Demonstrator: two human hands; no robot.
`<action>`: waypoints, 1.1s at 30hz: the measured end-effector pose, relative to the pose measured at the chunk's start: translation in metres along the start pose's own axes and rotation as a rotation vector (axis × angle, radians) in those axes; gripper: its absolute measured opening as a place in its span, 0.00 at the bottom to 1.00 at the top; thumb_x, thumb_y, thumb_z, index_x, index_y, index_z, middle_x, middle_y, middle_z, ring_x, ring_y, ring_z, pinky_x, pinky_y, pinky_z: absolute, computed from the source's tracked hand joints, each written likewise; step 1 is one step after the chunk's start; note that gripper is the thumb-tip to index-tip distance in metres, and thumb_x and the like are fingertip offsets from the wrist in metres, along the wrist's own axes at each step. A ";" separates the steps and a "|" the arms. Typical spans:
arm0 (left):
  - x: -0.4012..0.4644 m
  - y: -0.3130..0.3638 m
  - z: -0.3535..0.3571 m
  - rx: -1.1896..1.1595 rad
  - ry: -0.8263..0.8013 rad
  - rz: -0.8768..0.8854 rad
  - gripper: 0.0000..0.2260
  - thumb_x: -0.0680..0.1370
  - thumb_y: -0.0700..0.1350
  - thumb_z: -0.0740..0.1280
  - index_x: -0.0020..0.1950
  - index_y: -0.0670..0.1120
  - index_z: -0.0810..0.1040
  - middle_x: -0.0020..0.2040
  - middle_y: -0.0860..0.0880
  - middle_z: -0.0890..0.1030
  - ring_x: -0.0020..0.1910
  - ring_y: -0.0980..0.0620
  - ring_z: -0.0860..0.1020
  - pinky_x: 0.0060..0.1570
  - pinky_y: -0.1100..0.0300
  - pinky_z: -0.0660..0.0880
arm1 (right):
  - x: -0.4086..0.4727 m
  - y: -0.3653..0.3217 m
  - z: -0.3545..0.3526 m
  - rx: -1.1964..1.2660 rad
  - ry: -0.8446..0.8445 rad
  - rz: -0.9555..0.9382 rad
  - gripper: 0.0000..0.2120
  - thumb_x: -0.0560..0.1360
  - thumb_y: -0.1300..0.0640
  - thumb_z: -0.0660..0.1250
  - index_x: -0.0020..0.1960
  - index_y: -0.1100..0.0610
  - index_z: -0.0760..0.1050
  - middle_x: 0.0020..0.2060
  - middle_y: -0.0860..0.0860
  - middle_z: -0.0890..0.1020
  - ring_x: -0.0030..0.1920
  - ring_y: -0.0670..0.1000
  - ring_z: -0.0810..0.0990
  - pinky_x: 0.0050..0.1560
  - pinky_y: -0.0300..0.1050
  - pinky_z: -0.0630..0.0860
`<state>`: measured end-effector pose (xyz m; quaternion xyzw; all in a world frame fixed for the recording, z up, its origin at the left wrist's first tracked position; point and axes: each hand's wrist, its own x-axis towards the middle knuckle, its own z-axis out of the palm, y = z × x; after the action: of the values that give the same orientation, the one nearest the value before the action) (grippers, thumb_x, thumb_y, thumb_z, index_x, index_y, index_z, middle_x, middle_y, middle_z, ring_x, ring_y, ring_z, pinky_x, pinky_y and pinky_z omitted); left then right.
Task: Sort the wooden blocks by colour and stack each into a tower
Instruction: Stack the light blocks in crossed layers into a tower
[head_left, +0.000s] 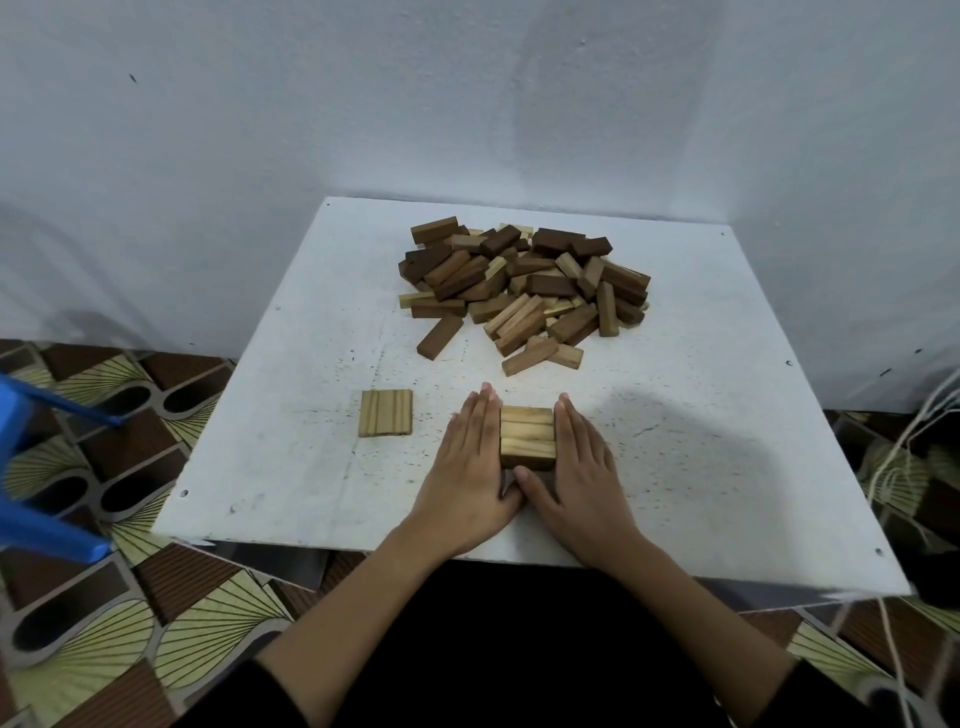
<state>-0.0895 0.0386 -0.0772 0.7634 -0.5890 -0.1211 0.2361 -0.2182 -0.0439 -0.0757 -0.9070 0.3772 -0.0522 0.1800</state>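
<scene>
Flat, straight-fingered left hand (466, 467) and right hand (581, 467) press the sides of a small stack of pale rectangular wooden blocks (527, 437) on the speckled white desk (291, 457), neither grip clenched.

A loose pile of blocks (524, 291) fills the upper middle of the desk (291, 467), blocking the far side. Bare desk lies open at the left and right edges of it, and between the pile and the 2 near stacks: a flat set (385, 413) left of centre, and a small tower (527, 438) hemmed on both flanks by straight fingers (483, 415).
</scene>
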 end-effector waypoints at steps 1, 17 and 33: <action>0.000 0.000 0.000 -0.002 0.001 0.002 0.38 0.78 0.51 0.61 0.77 0.41 0.40 0.78 0.46 0.39 0.76 0.53 0.37 0.72 0.63 0.34 | 0.000 0.001 0.001 -0.002 0.002 -0.001 0.49 0.65 0.24 0.29 0.77 0.55 0.37 0.77 0.49 0.42 0.75 0.47 0.42 0.69 0.40 0.36; 0.002 -0.006 0.002 -0.092 -0.021 -0.015 0.42 0.76 0.52 0.65 0.78 0.42 0.40 0.78 0.49 0.38 0.75 0.56 0.35 0.73 0.62 0.37 | -0.002 -0.001 -0.004 0.128 0.032 -0.025 0.50 0.65 0.24 0.31 0.77 0.55 0.39 0.77 0.50 0.43 0.75 0.45 0.42 0.70 0.40 0.37; -0.012 -0.105 -0.103 -0.076 0.010 -0.252 0.47 0.66 0.48 0.79 0.77 0.50 0.54 0.68 0.50 0.68 0.55 0.55 0.65 0.56 0.57 0.71 | 0.074 -0.110 -0.024 0.137 -0.156 -0.366 0.30 0.75 0.62 0.66 0.73 0.57 0.58 0.71 0.53 0.63 0.69 0.54 0.62 0.68 0.49 0.65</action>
<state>0.0428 0.0932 -0.0428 0.8225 -0.4820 -0.1681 0.2507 -0.0984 -0.0314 -0.0161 -0.9473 0.1868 -0.0390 0.2575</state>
